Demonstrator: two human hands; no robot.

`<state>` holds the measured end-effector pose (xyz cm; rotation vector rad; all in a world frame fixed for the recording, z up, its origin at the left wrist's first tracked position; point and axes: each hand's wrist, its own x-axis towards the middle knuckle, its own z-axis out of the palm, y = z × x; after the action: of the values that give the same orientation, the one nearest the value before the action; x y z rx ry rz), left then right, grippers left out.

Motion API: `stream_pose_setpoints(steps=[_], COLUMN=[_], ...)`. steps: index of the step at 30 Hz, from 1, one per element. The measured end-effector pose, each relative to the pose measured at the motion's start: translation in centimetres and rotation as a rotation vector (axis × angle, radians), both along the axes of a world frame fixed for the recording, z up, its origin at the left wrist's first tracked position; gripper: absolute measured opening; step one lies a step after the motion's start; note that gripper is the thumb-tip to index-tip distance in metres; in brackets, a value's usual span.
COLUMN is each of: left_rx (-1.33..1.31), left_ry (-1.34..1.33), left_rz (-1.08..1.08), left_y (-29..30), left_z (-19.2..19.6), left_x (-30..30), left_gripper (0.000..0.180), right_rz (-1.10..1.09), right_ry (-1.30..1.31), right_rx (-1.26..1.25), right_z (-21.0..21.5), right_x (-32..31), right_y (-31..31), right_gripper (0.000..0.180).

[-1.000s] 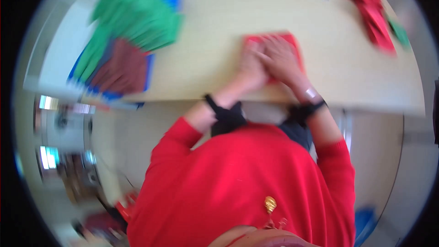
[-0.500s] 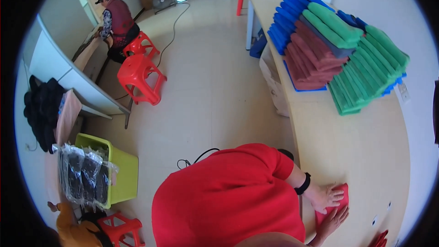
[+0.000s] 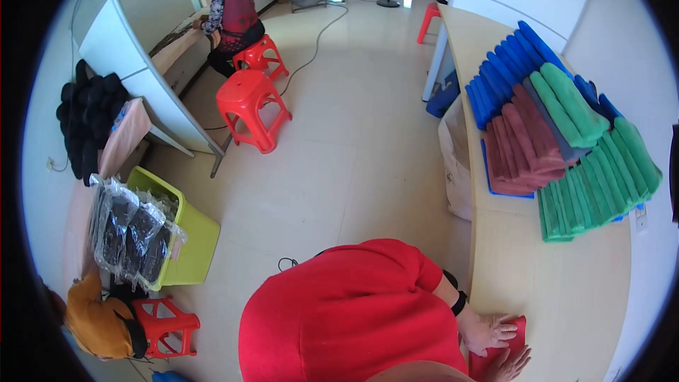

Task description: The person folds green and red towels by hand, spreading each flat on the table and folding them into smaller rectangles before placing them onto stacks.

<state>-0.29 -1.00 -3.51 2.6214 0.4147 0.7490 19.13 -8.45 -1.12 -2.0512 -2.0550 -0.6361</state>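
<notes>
A red folded cloth (image 3: 518, 327) lies on the pale wooden table (image 3: 566, 290) at the lower right, partly covered by both hands. My left hand (image 3: 490, 332), below a black wristband (image 3: 459, 303), rests flat on the cloth with its fingers spread toward the right. Just below it, my right hand (image 3: 508, 366) lies over the cloth's near part, fingers stretched and apart. The frame's lower edge cuts off some of that hand and the cloth's near end. My red sleeve and shirt (image 3: 353, 304) fill the lower middle.
Farther along the table stand stacks of folded green (image 3: 598, 191), maroon (image 3: 523, 141) and blue cloths (image 3: 513, 60). Red stools (image 3: 247, 95) stand on the floor. A yellow-green bin (image 3: 194, 240) holds plastic-wrapped dark items. Two other people (image 3: 237, 10) sit at left.
The whole view has shifted, so the hands and cloth sit lower in the picture. My right hand's fingers have lifted and spread more. Red items at the lower right corner have left the view.
</notes>
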Motion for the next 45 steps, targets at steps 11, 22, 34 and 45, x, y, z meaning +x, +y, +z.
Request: stream_pose_setpoints(steps=[11, 22, 34, 45], left_rx=[-0.003, -0.109, -0.085, -0.019], left_ry=[-0.039, -0.042, 0.031, 0.055], left_rz=[0.011, 0.016, 0.027, 0.064], left_y=[1.6, 1.1, 1.4, 1.0], left_z=[0.3, 0.8, 1.5, 1.3], left_x=[0.8, 1.1, 0.6, 1.0], left_gripper=[0.068, 0.082, 0.085, 0.082], right_rz=[0.078, 0.106, 0.055, -0.12], right_ry=[0.347, 0.156, 0.236, 0.405], right_rx=[-0.204, 0.036, -0.037, -0.241], right_z=[1.8, -1.0, 0.2, 0.8], right_x=[-2.9, -0.9, -1.9, -2.3], right_y=[0.2, 0.9, 0.3, -0.1], right_gripper=[0.06, 0.057, 0.059, 0.056])
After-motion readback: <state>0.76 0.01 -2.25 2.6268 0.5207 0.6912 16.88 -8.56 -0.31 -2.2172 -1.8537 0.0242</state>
